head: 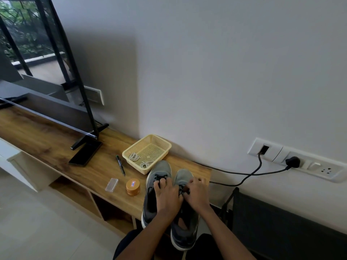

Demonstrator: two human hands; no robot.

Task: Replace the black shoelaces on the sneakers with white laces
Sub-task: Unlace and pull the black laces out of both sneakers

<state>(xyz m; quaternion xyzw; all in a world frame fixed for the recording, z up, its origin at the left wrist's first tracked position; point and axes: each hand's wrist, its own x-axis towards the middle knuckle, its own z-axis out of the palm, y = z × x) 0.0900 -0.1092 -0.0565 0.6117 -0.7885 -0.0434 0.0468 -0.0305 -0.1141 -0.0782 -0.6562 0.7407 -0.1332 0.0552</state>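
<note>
A: Setting, biggest first?
B: Television (37, 53) at far left, standing on wooden console (47, 136) along the wall.

A: Shoes?
B: Left sneaker (159, 168) and right sneaker (183, 175), grey, side by side at near right end of console. Toes toward wall, heels past the near edge.

A: Hands?
B: Left hand (166, 196) palm down over tongue of left sneaker, fingers bent onto black laces (160, 177). Grip or mere touch: cannot tell. Right hand (197, 192) over lacing of right sneaker, fingertips curled, pinching a dark loop of lace there. Thumbs close together between the two shoes.

A: Replacement laces?
B: Basket (160, 140) just beyond toe of left sneaker. Two coils of white laces (134, 157) inside, toward its near left corner, apart from both hands.

A: Small items?
B: Orange jar (133, 187) just left of left sneaker, near left hand. Marker (120, 165) beside basket, left of it.
</note>
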